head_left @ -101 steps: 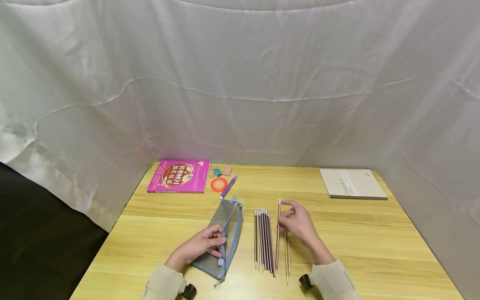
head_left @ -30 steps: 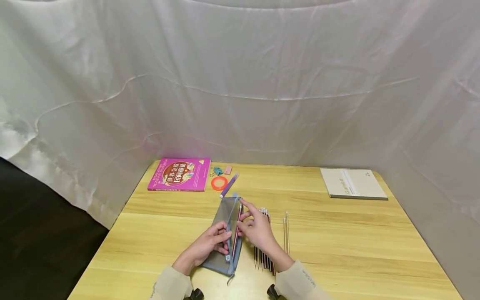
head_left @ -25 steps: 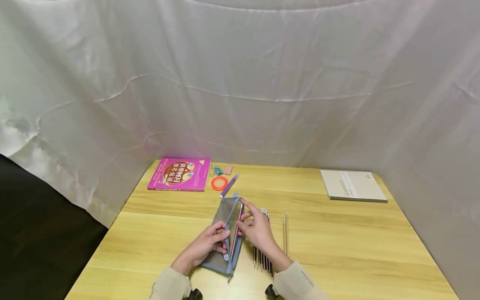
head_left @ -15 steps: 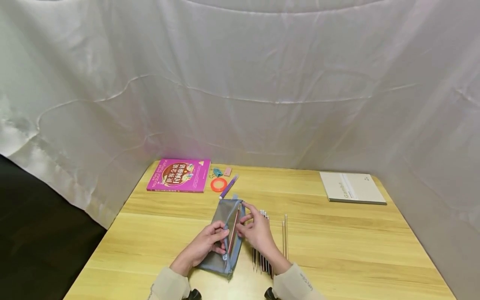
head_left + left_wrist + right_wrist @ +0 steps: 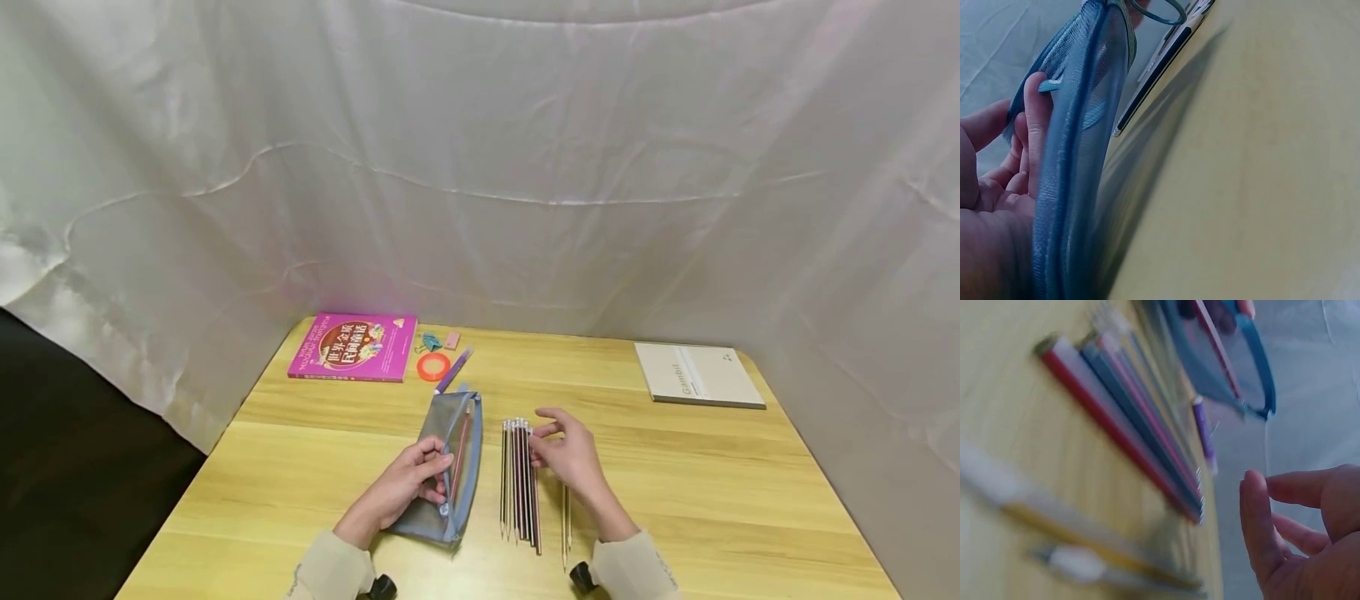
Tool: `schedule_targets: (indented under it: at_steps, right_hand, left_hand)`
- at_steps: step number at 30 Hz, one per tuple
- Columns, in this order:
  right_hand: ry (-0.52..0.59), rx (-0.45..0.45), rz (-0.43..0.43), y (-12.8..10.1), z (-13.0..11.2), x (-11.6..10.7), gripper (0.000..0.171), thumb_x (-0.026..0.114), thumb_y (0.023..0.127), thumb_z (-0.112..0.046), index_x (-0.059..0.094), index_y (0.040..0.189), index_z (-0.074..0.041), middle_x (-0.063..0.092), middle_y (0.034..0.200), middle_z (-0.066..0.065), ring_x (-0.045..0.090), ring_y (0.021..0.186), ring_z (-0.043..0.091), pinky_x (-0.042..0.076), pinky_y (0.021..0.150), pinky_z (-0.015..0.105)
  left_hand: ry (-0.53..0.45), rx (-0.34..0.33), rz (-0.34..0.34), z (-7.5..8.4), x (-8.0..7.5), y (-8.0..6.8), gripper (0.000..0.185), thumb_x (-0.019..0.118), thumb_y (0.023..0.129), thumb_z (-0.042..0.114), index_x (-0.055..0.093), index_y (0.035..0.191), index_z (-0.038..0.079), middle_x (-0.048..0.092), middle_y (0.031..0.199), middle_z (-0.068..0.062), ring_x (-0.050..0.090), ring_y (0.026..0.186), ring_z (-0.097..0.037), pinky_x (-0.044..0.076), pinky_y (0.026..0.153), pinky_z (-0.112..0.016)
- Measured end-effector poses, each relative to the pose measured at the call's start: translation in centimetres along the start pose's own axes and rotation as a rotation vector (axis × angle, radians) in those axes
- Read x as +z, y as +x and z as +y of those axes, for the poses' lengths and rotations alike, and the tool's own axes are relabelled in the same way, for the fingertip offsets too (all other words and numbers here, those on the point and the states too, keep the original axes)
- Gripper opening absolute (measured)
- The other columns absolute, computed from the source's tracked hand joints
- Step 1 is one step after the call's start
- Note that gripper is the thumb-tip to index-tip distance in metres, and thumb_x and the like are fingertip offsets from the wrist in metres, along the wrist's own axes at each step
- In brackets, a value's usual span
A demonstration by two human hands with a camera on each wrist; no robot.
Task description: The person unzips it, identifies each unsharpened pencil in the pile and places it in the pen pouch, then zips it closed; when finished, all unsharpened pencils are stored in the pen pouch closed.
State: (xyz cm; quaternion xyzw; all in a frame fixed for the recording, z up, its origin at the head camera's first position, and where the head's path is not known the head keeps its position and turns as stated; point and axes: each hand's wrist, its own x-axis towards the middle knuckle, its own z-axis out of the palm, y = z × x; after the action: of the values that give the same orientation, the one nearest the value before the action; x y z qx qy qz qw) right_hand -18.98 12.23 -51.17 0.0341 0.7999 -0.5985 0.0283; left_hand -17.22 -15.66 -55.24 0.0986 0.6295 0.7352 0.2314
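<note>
Left grip [image 5: 408,486] pinches pencil case [image 5: 450,458] edge; right grip [image 5: 566,454] loose, empty, over pencils [image 5: 517,479].

Grey mesh pencil case [image 5: 448,467] lying unzipped, one pencil inside [image 5: 458,454], row of pencils [image 5: 517,479] just beside it

A pale wooden surface [image 5: 720,492] with visible plank grain stands enclosed on three sides by a draped, creased white cloth backdrop [image 5: 480,167]. Soft, even light falls throughout. A dark floor [image 5: 67,467] shows beyond the cloth at left.
</note>
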Motion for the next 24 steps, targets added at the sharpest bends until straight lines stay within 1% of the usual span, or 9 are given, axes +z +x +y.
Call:
schedule_targets:
  at_steps: [3, 7, 12, 16, 19, 24]
  right_hand:
    - [-0.037, 0.022, -0.006, -0.1, 0.8, -0.9, 0.052, 0.072, 0.089, 0.008, 0.058, 0.139, 0.003, 0.066, 0.103, 0.019, 0.072, 0.07, 0.028, 0.066, 0.064, 0.037]
    - [-0.109, 0.013, -0.022, -0.3, 1.6, -1.2, 0.049, 0.073, 0.087, 0.009, 0.06, 0.134, 0.005, 0.068, 0.098, 0.018, 0.07, 0.066, 0.026, 0.065, 0.06, 0.034]
    - [-0.228, -0.022, -0.038, -0.4, 2.4, -0.8, 0.05, 0.077, 0.084, 0.007, 0.062, 0.131, 0.003, 0.07, 0.093, 0.012, 0.068, 0.062, 0.018, 0.062, 0.056, 0.028]
    - [-0.342, -0.064, -0.036, -0.5, 2.7, -0.4, 0.05, 0.081, 0.082, 0.003, 0.064, 0.13, 0.001, 0.07, 0.09, 0.007, 0.065, 0.061, 0.011, 0.06, 0.06, 0.024]
    - [-0.381, -0.07, -0.033, -0.5, 2.8, -0.2, 0.053, 0.082, 0.081, 0.004, 0.064, 0.13, 0.0, 0.069, 0.09, 0.006, 0.063, 0.06, 0.01, 0.059, 0.06, 0.024]
    - [-0.4, -0.081, -0.04, -0.4, 2.8, -0.4, 0.058, 0.076, 0.079, 0.009, 0.06, 0.135, 0.001, 0.066, 0.09, 0.007, 0.061, 0.055, 0.011, 0.056, 0.051, 0.023]
  left_hand:
    - [-0.005, 0.009, 0.029, 0.2, 0.2, 0.0, 0.021, 0.062, 0.105, 0.024, 0.048, 0.104, 0.008, 0.055, 0.083, 0.0, 0.06, 0.069, -0.009, 0.063, 0.062, -0.024]
    - [0.0, 0.008, 0.062, 0.5, 0.3, 0.1, 0.022, 0.063, 0.104, 0.024, 0.048, 0.105, 0.008, 0.056, 0.084, 0.0, 0.06, 0.068, -0.009, 0.063, 0.061, -0.023]
    - [0.022, 0.009, 0.07, 0.9, 0.3, -0.1, 0.021, 0.062, 0.105, 0.023, 0.048, 0.103, 0.008, 0.055, 0.084, 0.0, 0.059, 0.069, -0.01, 0.063, 0.061, -0.025]
    - [0.041, 0.024, 0.078, 1.2, 0.3, -0.2, 0.02, 0.061, 0.105, 0.022, 0.048, 0.103, 0.007, 0.055, 0.084, 0.0, 0.059, 0.069, -0.011, 0.063, 0.061, -0.026]
    - [0.046, 0.033, 0.075, 1.4, 0.2, -0.2, 0.019, 0.06, 0.106, 0.022, 0.049, 0.103, 0.007, 0.056, 0.083, 0.0, 0.059, 0.069, -0.011, 0.063, 0.061, -0.026]
    - [0.047, 0.034, 0.069, 1.6, 0.3, -0.2, 0.018, 0.06, 0.106, 0.021, 0.049, 0.103, 0.008, 0.056, 0.082, 0.0, 0.059, 0.069, -0.01, 0.063, 0.061, -0.026]
